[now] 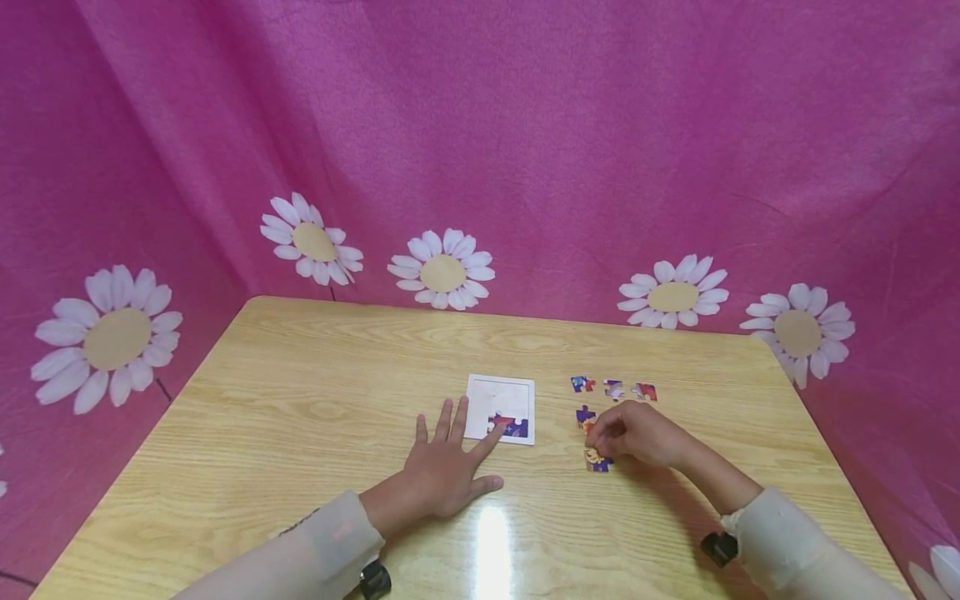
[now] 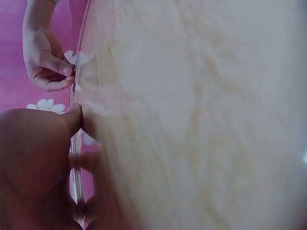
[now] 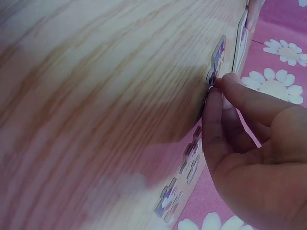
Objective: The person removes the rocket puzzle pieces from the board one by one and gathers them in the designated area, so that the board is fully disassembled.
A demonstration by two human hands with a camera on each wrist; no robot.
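Observation:
A square white puzzle tray (image 1: 501, 392) lies on the table, with joined purple and red puzzle pieces (image 1: 517, 428) along its lower right. My left hand (image 1: 442, 475) is spread flat beside it, the index fingertip resting on those pieces. To the right, the thumb and index finger of my right hand (image 1: 637, 433) pinch a small puzzle piece (image 3: 218, 82), mostly hidden by the fingertips. Around that hand lie a purple and orange piece (image 1: 584, 417) and a yellow and purple piece (image 1: 598, 461). The left wrist view also has the right hand (image 2: 48, 62) with its fingertips together.
Beyond the right hand, three loose pieces lie in a row: a blue and red one (image 1: 581, 383), a purple and white one (image 1: 613, 389) and a red one (image 1: 646, 392). The wooden table (image 1: 337, 375) ends at a pink flowered curtain (image 1: 525, 167).

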